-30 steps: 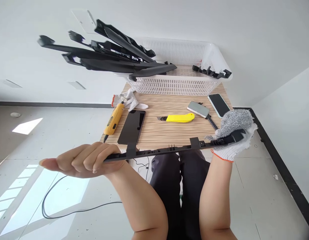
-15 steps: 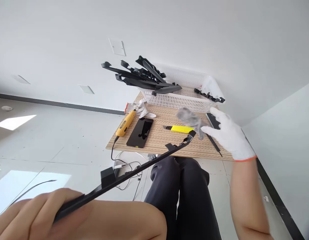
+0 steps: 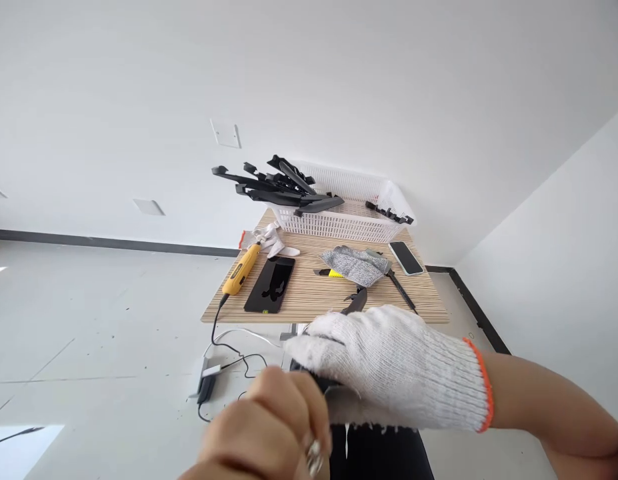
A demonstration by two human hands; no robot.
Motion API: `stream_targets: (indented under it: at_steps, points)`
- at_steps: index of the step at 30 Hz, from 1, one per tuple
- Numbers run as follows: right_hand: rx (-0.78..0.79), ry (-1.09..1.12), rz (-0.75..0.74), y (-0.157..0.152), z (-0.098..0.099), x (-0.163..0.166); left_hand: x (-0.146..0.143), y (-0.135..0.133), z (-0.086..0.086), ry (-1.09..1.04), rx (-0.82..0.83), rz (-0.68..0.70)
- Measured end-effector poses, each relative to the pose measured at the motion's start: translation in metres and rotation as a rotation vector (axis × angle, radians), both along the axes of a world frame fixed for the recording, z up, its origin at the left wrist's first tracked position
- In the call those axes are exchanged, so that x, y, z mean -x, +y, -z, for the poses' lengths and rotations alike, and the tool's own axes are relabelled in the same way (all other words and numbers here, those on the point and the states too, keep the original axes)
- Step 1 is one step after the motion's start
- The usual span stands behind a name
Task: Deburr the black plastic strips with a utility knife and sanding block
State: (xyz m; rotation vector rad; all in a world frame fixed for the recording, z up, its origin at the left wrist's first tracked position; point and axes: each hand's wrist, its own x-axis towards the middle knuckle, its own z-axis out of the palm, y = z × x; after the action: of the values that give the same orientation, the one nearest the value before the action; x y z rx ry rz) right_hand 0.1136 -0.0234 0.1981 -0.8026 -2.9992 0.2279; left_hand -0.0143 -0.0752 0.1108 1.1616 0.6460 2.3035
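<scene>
My right hand (image 3: 389, 367), in a white knitted glove with an orange cuff, is closed around a long black plastic trim strip (image 3: 357, 301). One end of the strip sticks out past the glove, over the table's front edge. Close to the camera, my bare left hand (image 3: 259, 427) is a fist beside the glove, at the near end of the strip; its grip is mostly hidden. A small shiny metal thing (image 3: 315, 458) shows at its fingers, too blurred to name. Ahead of the glove, a grey speckled cloth (image 3: 359, 265) partly covers a yellow utility knife (image 3: 335, 273).
On the striped table (image 3: 309, 307) are a yellow corded rotary tool (image 3: 243, 268), a black phone (image 3: 270, 285), white gloves (image 3: 276, 241), another phone (image 3: 406, 258) and a thin black tool (image 3: 403, 291). A white basket (image 3: 333, 228) holds several black strips (image 3: 283, 190). Cables (image 3: 233, 350) lie below.
My left hand has brought the strip in from the lower left to the centre. My right hand has moved from the table's right side down onto the strip and closed; the grey cloth now lies spread.
</scene>
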Motion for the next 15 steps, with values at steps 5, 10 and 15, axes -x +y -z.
stream_targets:
  at_steps: [5,10,15]
  points:
    - [-0.217,0.054,0.058,0.004,0.004,-0.010,-0.013,0.036,-0.011,0.157,-0.196,-0.352]
    - [-0.308,0.465,0.323,0.017,-0.026,-0.035,0.000,0.066,0.021,0.603,0.042,-0.032]
    - [-0.220,0.685,0.735,0.021,-0.047,-0.047,-0.033,0.115,0.060,0.862,0.284,0.280]
